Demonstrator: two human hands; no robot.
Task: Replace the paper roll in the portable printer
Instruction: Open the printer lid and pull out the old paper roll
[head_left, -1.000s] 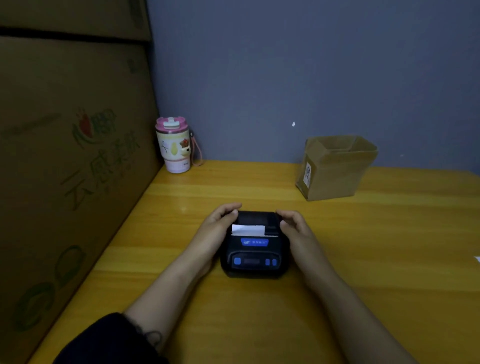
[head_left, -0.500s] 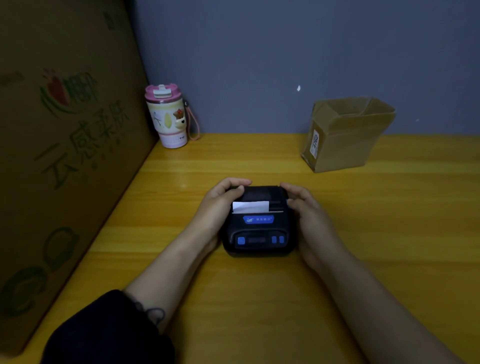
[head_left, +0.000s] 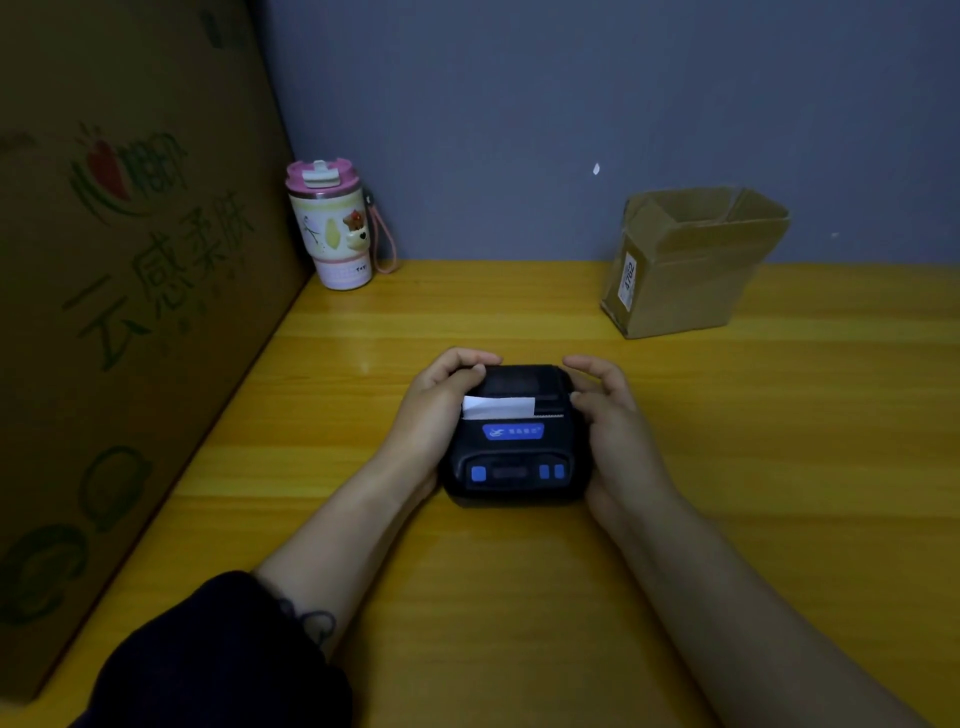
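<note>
A: Where is the job right now?

B: Early, I'd judge. The printer sits on the table between the two hands, its lid shut and a paper strip poking from the slot.

A: What are the hands doing?

B: The left hand cups the printer's left side, fingers curled over its far corner, thumb lying near the strip. The right hand grasps the right side, fingers bent around the far edge, thumb pressed to the casing.

A: So the step is opening the cover?

B: Most likely. Any latch is hidden under the fingers; I cannot tell whether it is pressed.

A: And next?

B: The lid probably needs lifting away from the palms while they brace the body. No spare roll shows; the open box stands well beyond the right hand.
</note>
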